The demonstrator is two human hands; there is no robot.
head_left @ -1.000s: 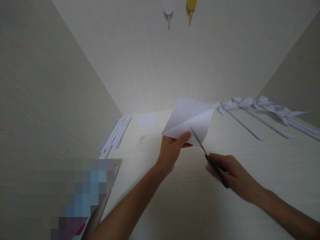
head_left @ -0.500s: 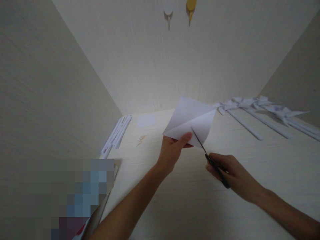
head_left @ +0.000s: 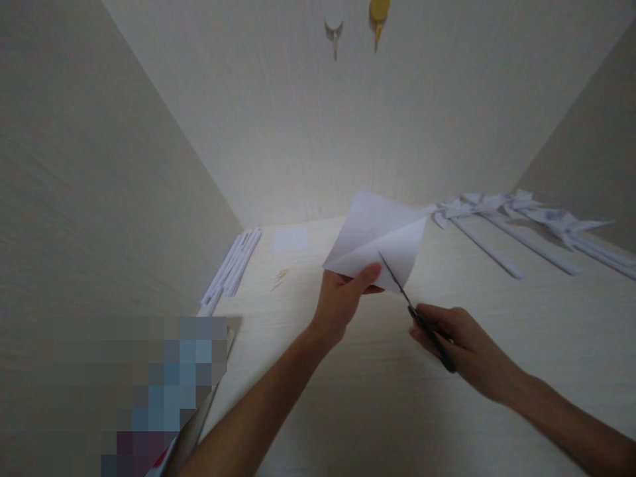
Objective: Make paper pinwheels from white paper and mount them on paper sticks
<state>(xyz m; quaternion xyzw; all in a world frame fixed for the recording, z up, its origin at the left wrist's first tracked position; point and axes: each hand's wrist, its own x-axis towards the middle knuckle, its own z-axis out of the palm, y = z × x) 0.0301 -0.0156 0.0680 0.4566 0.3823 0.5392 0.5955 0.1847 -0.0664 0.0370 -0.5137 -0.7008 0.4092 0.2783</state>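
Note:
A white paper sheet (head_left: 370, 222) with a diagonal crease is held above the table, its near edge pinched between the thumb and fingers of my left hand (head_left: 345, 298). In my right hand (head_left: 450, 344) is a pair of scissors (head_left: 422, 321) with black handles. Its blades reach over the lower right part of the paper, just right of my left thumb, with the tip near the crease. Whether the blades are fully closed is hard to make out. My right fingers wrap around the handles, partly hiding them.
Several paper pinwheels on rolled sticks (head_left: 497, 246) lie at the back right. At the left are rolled paper sticks (head_left: 232, 265), a small paper square (head_left: 291, 238) and a few toothpick-like pieces (head_left: 279, 278). Partition walls (head_left: 318, 132) rise behind and at both sides.
Very little differs. The right corner of the paper has shifted slightly left and down; both hands and the scissors stay almost in place.

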